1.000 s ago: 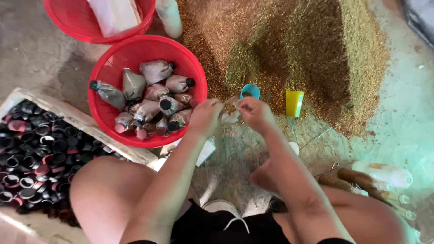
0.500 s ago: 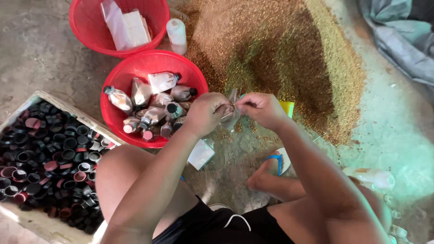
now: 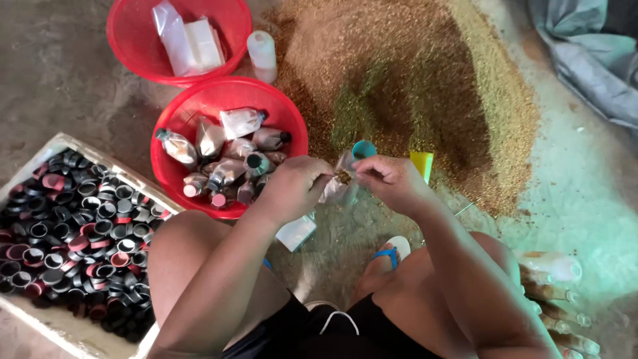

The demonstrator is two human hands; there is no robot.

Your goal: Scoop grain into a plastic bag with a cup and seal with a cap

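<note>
Head view: seated on the floor, a person's left hand (image 3: 296, 186) and right hand (image 3: 392, 178) both pinch the mouth of a small clear pouch (image 3: 337, 187), held just above the near edge of a brown grain heap (image 3: 412, 86). The pouch looks light, soft and crinkly, best gripped at its rim. A red basket (image 3: 229, 93) of filled pouches sits just left.

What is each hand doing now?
Left hand: closed, pinching small clear plastic pouch.
Right hand: closed, pinching the same pouch's mouth.
</note>
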